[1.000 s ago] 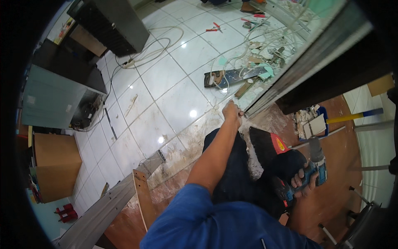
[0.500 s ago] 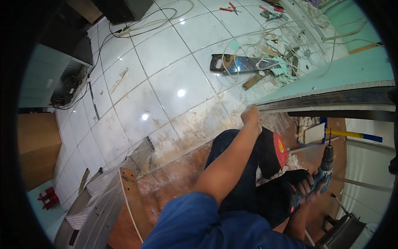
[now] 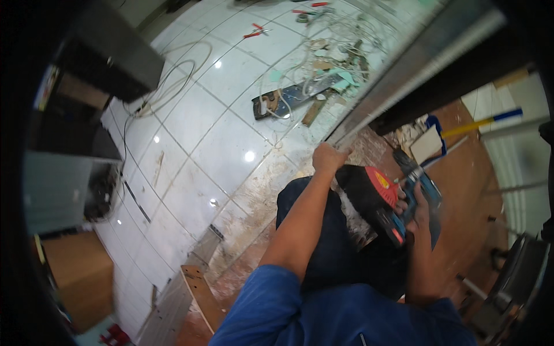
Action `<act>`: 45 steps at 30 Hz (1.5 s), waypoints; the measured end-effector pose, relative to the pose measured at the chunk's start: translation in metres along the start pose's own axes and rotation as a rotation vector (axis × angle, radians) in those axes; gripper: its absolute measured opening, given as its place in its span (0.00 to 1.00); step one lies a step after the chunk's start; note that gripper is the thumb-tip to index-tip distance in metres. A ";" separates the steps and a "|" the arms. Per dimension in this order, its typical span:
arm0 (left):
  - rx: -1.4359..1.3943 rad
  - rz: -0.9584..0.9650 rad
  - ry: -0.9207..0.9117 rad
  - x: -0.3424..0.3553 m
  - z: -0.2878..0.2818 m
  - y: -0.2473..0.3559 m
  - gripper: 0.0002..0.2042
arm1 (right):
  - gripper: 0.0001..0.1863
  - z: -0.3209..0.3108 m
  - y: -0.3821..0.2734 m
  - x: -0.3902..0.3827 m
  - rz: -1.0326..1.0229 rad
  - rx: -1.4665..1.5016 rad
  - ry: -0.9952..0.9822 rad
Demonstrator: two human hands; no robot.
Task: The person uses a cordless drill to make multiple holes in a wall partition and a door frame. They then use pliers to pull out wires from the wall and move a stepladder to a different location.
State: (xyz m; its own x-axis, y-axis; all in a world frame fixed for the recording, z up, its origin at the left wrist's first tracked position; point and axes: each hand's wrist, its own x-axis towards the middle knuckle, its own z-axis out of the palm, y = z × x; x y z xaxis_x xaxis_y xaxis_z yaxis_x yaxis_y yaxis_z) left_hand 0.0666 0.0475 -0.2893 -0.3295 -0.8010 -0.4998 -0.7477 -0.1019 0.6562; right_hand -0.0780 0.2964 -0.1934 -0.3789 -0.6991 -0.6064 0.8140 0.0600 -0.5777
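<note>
My right hand (image 3: 416,212) is wrapped round the grip of a blue and black cordless drill (image 3: 422,185). The drill's bit slants up and left, near the dark underside of a partition wall's cut edge (image 3: 398,81). At the near end of that edge my left hand (image 3: 330,158) is closed, its fingertips partly hidden. Below the left hand is my knee in dark trousers, and between the hands lies a black thing with a red and yellow patch (image 3: 378,181), perhaps footwear.
A handsaw (image 3: 294,97) lies on white tiles beside plaster rubble and tangled cable (image 3: 352,40). Red-handled pliers (image 3: 257,30) are farther off. A yellow and blue handled tool (image 3: 482,124) is at right, above a black chair (image 3: 513,277). Metal channels (image 3: 179,294) lie lower left.
My view has turned, so the wall edge now stands steeper. My right hand has brought the drill up and left, toward the wall edge. The left hand keeps its place there.
</note>
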 end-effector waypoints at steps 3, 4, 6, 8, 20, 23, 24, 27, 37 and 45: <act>0.172 -0.017 -0.026 0.008 -0.003 0.024 0.45 | 0.18 -0.006 0.008 0.031 0.090 -0.025 0.069; 0.238 -0.019 -0.007 0.009 -0.005 0.031 0.47 | 0.18 -0.009 0.013 0.041 0.097 -0.036 0.070; 0.329 0.000 0.004 0.012 -0.010 0.046 0.49 | 0.18 -0.015 0.018 0.063 0.180 0.024 0.042; 0.329 0.035 0.045 0.011 -0.012 0.053 0.51 | 0.19 -0.024 0.026 0.080 0.235 0.096 -0.005; 0.346 0.030 0.216 0.045 0.038 0.034 0.43 | 0.20 -0.083 0.062 0.124 0.363 0.140 -0.069; 0.366 0.166 0.201 0.060 0.040 0.017 0.42 | 0.21 -0.088 0.064 0.127 0.372 0.091 -0.051; 0.385 0.193 0.191 0.063 0.041 0.013 0.40 | 0.21 -0.089 0.064 0.128 0.369 0.089 -0.047; 0.401 0.257 0.188 0.061 0.040 0.009 0.36 | 0.21 -0.090 0.062 0.130 0.362 0.095 -0.058; 0.329 0.359 0.222 0.039 0.037 0.018 0.26 | 0.22 -0.088 0.059 0.133 0.399 0.124 -0.093; 0.361 0.363 0.170 0.035 0.033 0.024 0.21 | 0.25 -0.084 0.061 0.134 0.443 0.159 -0.134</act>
State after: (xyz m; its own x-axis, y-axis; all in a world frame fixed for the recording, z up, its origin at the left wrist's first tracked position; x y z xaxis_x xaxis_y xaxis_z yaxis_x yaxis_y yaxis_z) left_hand 0.0183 0.0363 -0.3102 -0.5279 -0.8343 -0.1587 -0.7636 0.3845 0.5187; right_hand -0.1167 0.2665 -0.3559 0.0705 -0.7174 -0.6931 0.9452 0.2701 -0.1834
